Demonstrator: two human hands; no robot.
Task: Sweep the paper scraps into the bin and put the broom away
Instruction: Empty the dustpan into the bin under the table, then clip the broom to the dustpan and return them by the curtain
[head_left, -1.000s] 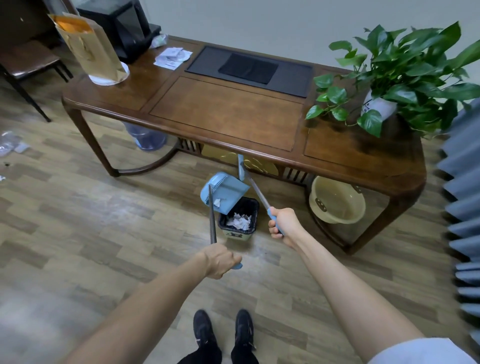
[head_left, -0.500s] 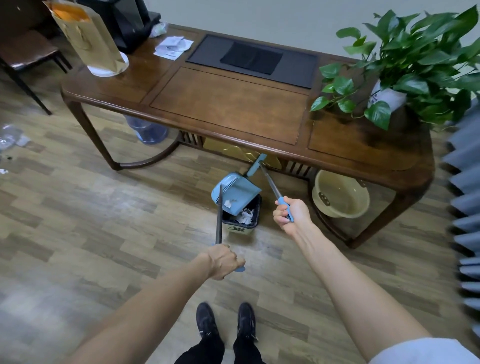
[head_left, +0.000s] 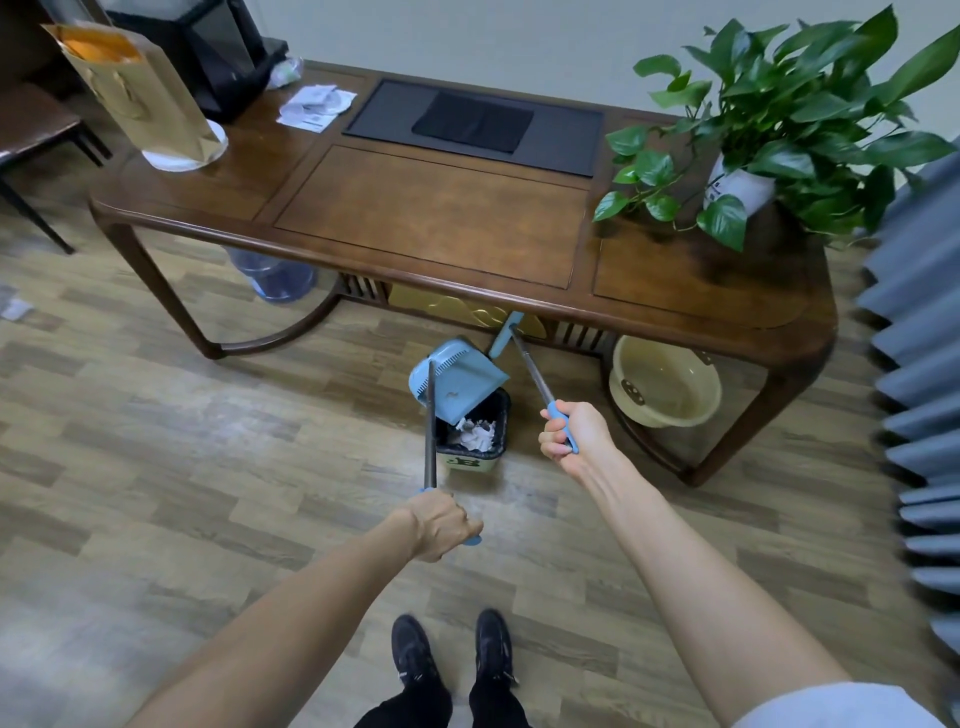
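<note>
My left hand (head_left: 441, 522) grips the long dark handle of a blue dustpan (head_left: 462, 382). The pan hangs tilted, mouth down, over a small black-lined bin (head_left: 470, 460) on the floor in front of the table. White paper scraps (head_left: 475, 434) lie crumpled inside the bin. A blue-ended broom handle is in my right hand (head_left: 571, 434), to the right of the bin. The broom's blue head (head_left: 505, 336) sits behind the dustpan at the table's front edge, and its bristles are hidden.
A long wooden table (head_left: 436, 228) stands ahead, bearing a potted plant (head_left: 779, 124), a paper bag (head_left: 135, 93) and loose papers. Under it are a yellow basin (head_left: 667, 382) and a water jug (head_left: 272, 273). A grey curtain (head_left: 919, 364) hangs at right. A chair stands far left.
The dustpan stays tipped over the bin and the loose scrap seen in it earlier is gone. The broom head has slanted toward the dustpan's back. Both hands keep their grips.
</note>
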